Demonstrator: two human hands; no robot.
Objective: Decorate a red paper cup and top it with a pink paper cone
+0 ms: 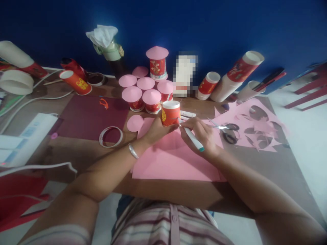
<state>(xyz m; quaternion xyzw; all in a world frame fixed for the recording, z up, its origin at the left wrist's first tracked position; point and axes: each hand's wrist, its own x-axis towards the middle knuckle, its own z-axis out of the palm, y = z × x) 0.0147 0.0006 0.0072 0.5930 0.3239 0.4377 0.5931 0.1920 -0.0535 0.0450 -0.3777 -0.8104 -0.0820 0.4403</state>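
The red paper cup (170, 115) carries a gold print and a white top edge, and the white plastic marker pen (192, 137) ends in teal. The flat paper sheet (173, 163) is plain pink and the card sheet (89, 117) dark maroon. The small printed cups (152, 107) are red with white patterning under pink paper discs (131, 93), and the wall (217, 27) is deep blue.

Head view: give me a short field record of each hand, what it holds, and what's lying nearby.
left hand: grips red paper cup, set on pink paper sheet
right hand: holds white marker pen with teal end, tip at the cup's lower side
right of hands: metal scissors on cut pink scraps
left of hands: white tape ring
behind: cluster of red cups with pink cone lids
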